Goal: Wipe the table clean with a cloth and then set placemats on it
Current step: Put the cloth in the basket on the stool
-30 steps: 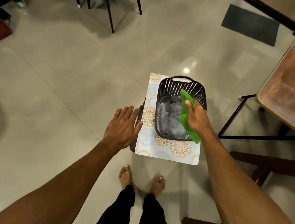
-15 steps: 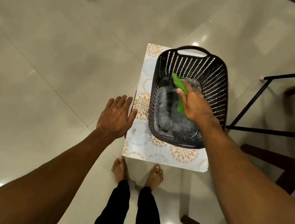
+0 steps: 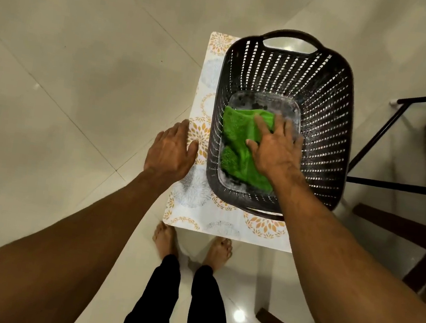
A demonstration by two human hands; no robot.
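A green cloth [image 3: 239, 143] lies spread on the bottom of a dark slotted plastic basket [image 3: 327, 117]. My right hand [image 3: 274, 148] reaches down into the basket, its fingers spread flat on the cloth's right part. The basket stands on a small stool covered by a white placemat with orange flower prints [image 3: 194, 205]. My left hand [image 3: 171, 151] rests flat with straight fingers on the placemat's left edge, beside the basket.
Glossy beige floor tiles lie all around. My bare feet [image 3: 191, 246] stand just in front of the stool. Black metal chair legs [image 3: 392, 126] and dark wooden furniture legs [image 3: 399, 231] stand to the right.
My right hand went down into the basket and laid the cloth flat on its bottom. The camera has moved closer and tilted further down. My left hand came onto the placemat's edge.
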